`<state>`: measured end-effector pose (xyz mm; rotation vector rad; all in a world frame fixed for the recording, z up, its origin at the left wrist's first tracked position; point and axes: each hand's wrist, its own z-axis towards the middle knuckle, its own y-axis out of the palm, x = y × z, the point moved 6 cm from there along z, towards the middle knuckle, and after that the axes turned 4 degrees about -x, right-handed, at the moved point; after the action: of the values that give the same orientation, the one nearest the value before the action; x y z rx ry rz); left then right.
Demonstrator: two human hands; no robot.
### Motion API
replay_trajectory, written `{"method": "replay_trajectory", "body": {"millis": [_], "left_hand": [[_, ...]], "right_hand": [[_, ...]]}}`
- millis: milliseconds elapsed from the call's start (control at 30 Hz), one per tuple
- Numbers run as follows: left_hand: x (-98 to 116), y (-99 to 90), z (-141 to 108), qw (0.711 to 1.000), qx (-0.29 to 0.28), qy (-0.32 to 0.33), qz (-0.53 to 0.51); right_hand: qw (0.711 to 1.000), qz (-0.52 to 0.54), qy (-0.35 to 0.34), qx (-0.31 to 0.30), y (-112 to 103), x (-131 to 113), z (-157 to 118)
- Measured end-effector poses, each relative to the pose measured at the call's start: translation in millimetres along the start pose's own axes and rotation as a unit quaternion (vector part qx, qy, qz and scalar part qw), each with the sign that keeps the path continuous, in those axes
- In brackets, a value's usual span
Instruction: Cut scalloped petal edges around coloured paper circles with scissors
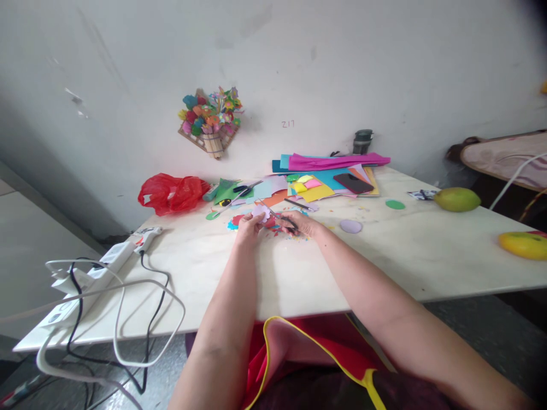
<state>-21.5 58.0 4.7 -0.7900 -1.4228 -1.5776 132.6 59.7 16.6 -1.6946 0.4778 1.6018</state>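
Note:
My left hand (250,226) pinches a small lilac paper flower (261,213) with a scalloped edge. Close on its right, my right hand (299,224) grips a pair of scissors (291,228) with dark handles. The blades point left, up toward the lilac paper; whether they touch it I cannot tell. Beneath and around both hands lie red and blue paper cut-outs (236,220) and small paper scraps. A dark pen (299,204) rests just beyond the right hand. A loose lilac paper disc (351,226) lies to the right.
Coloured sheets (318,191) and a phone (352,183) lie at the back. A red plastic bag (173,193) and a second pair of scissors (236,199) are back left. A power strip (92,279) with looping cables occupies the left edge. Mangoes (457,199) lie on the right.

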Motion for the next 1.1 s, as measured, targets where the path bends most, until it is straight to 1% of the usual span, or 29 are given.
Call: {"method": "replay_trajectory", "body": {"millis": [267,600,767,867,1100], "left_hand": [[2,-0.1,-1,1.0,0.01,0.005,-0.003],[2,-0.2,-2,1.0,0.018,-0.001,-0.012],[2,-1.3,-2,1.0,0.009,-0.004,0.004],[1,-4.8,-1,1.0,0.014,-0.002,0.02],[-1,-7.2,2,1.0,0.013,0.006,0.013]], "right_hand": [[1.0,-0.001,-0.006,-0.006,0,-1,-1],[1.0,0.002,0.004,0.001,3,-11,-7],[1.0,-0.001,0.009,-0.007,2,-7,-6],[1.0,0.004,0.012,-0.014,0,-2,-5],[1.0,0.0,0.001,0.01,-5,1,-2]]}}
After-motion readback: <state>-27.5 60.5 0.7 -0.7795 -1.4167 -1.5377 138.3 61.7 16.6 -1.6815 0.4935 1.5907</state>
